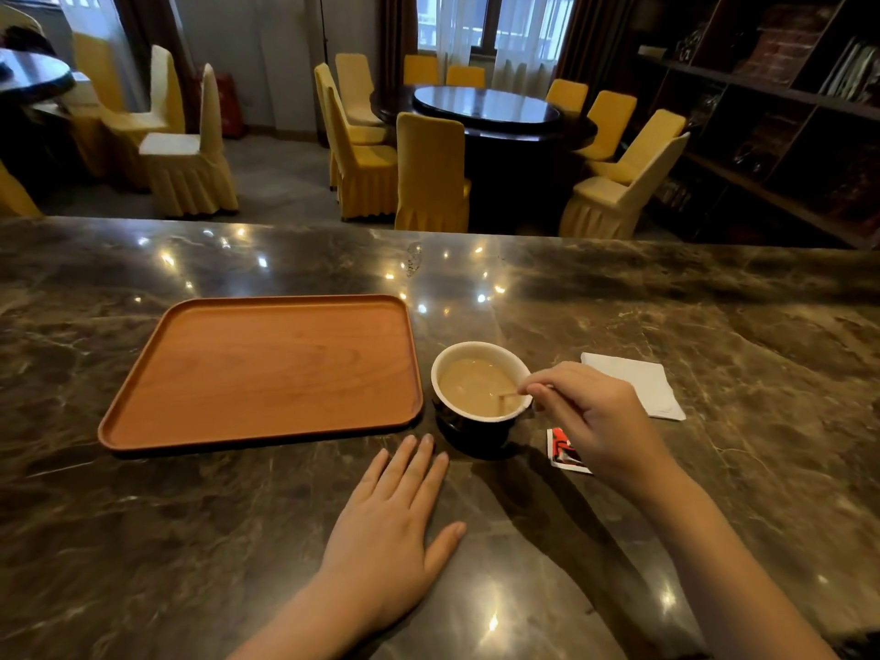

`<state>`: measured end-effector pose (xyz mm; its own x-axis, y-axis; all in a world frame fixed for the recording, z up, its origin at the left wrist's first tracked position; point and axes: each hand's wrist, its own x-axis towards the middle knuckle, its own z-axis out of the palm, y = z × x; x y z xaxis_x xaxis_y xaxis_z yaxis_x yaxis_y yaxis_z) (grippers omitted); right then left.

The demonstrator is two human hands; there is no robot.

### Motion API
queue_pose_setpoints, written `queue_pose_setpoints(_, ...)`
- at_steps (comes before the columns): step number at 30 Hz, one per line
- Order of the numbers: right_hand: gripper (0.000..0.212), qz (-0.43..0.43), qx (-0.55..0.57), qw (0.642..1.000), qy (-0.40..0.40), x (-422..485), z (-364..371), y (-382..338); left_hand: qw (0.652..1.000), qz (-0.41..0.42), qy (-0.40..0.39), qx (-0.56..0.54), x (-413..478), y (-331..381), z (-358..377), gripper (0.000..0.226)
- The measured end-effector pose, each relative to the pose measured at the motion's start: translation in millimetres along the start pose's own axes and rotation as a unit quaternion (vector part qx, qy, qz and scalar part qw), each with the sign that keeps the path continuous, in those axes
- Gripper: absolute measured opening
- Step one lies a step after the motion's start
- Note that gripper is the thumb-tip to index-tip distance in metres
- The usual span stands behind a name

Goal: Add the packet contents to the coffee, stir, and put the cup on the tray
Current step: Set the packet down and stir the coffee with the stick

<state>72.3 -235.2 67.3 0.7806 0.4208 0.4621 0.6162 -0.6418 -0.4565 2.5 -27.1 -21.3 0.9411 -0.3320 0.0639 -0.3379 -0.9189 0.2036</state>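
A dark cup (476, 428) with a white inside stands on the marble counter, just right of the wooden tray (266, 373). It holds pale milky coffee (476, 385). My right hand (590, 416) hovers at the cup's right rim, fingers pinched on a thin wooden stirrer (509, 395) whose tip dips into the coffee. A red and white packet (562, 450) lies flat on the counter, partly hidden under my right hand. My left hand (395, 531) rests flat on the counter in front of the cup, fingers apart, holding nothing. Nothing lies on the tray.
A folded white napkin (638, 383) lies right of the cup. The counter's far edge (428, 231) runs across the view; beyond it stand yellow-covered chairs and a round dark table. Dark shelves line the right wall.
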Motion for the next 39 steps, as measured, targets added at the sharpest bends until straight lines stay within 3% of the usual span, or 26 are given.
queue_pose_setpoints(8,0.016,-0.002,0.078,0.997,-0.014,3.3,10.4,-14.9,1.0,0.002,-0.001,0.006,-1.1,0.4,0.0,0.069)
queue_pose_setpoints(17,0.02,0.149,0.156,0.97,0.112,33.2,22.3,14.1,1.0,-0.007,0.017,0.015,-2.2,2.6,-0.6,0.07)
queue_pose_setpoints(22,0.023,0.217,0.179,0.95,0.138,18.8,14.1,26.7,0.999,-0.006,0.033,0.01,-3.8,2.9,1.7,0.069)
queue_pose_setpoints(32,0.023,0.226,0.213,0.944,0.109,6.2,18.3,8.2,1.0,-0.002,0.029,0.004,-3.1,0.4,0.9,0.067)
queue_pose_setpoints(39,0.025,0.256,0.181,0.931,0.185,20.7,30.0,11.5,1.0,-0.005,0.024,0.001,-3.1,2.0,0.9,0.067)
